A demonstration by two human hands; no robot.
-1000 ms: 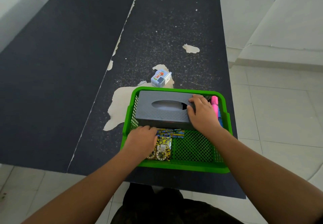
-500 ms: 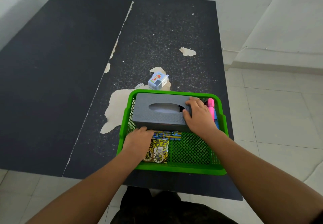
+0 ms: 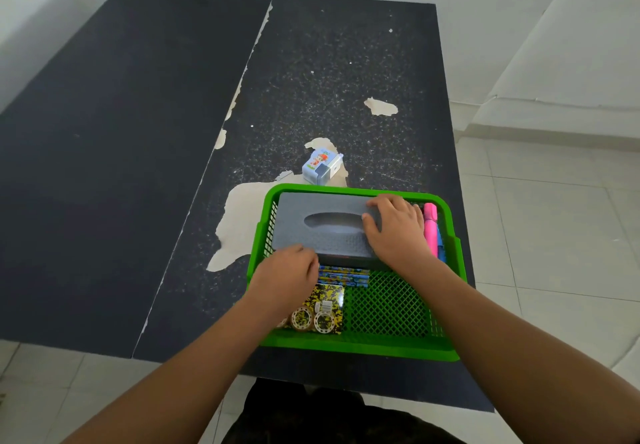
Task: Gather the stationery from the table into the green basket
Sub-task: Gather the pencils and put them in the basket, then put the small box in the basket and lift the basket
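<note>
The green basket (image 3: 360,345) stands at the table's near right edge. A grey tissue box (image 3: 322,225) lies across its far half. My right hand (image 3: 398,232) grips the box's right end and my left hand (image 3: 287,279) holds its near left corner. Under the box, patterned pencils (image 3: 344,273) and a yellow-black tape pack (image 3: 325,308) lie on the basket floor. A pink highlighter (image 3: 430,227) and a blue one sit along the right wall. A small pale-blue cartoon-printed sharpener (image 3: 321,168) stands on the table just beyond the basket.
The dark table (image 3: 121,166) has peeled pale patches (image 3: 239,225) left of the basket and a seam down its middle. White tiled floor (image 3: 554,253) lies to the right, a white wall behind. My dark-clothed legs show below the table edge.
Both hands keep hold of the tissue box in the basket; the left hand has slid slightly up onto the box's corner. The view has shifted a little.
</note>
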